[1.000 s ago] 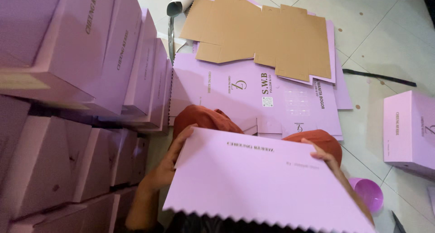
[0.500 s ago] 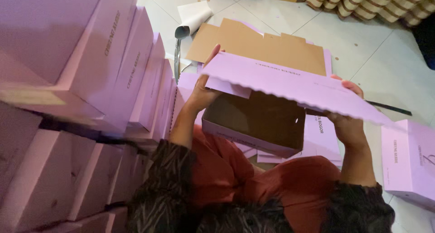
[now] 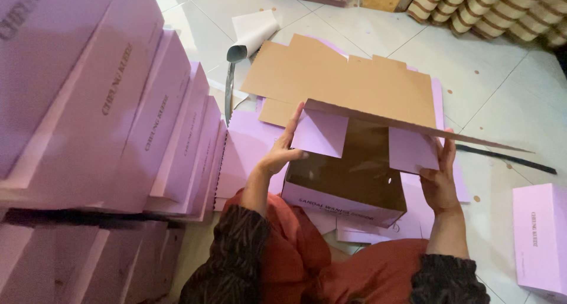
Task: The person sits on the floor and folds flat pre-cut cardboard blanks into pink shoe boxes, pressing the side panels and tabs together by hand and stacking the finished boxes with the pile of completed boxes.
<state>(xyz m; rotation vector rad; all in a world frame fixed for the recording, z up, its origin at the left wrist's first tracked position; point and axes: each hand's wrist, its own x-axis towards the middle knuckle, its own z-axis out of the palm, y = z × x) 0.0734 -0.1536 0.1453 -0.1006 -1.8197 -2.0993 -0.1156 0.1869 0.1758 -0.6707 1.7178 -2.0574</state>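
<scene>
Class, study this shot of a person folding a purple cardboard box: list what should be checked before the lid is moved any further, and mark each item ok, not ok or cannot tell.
1. Left hand grips the lid's left flap: ok.
2. Right hand holds the right flap: ok.
3. Lid raised above the box, not shut: ok.
4. Inside of the box free of loose items: ok as far as seen.
5. Both flaps lined up with the box walls: cannot tell.
6. Flat cardboard sheets lie behind the box, apart from the lid: ok.

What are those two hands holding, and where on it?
A lilac cardboard box, half folded: left hand grips the left side flap, right hand the right side flap.
</scene>
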